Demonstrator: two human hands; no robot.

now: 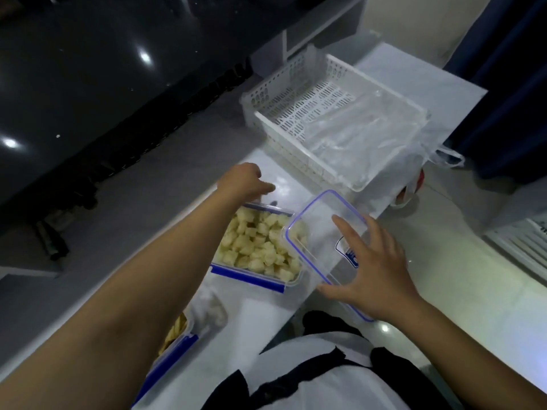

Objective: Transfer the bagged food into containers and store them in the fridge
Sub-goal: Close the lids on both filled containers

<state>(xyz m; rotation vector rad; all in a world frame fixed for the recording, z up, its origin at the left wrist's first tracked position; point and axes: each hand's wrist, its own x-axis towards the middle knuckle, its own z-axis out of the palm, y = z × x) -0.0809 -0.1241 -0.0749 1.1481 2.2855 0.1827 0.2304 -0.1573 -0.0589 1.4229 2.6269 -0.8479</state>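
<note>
Holding lid [322, 232] w/ right hand [376, 276]; basket [284, 113] w/ bags [370, 134] behind.

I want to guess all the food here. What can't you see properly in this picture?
- Second container, head view: the left arm covers most of it, so its yellowish food can't be named.
- Lid label: the right hand covers part; too blurred to read.
- Red thing: veiled by the plastic bag.
- Left hand fingertips: motion blur.
</note>
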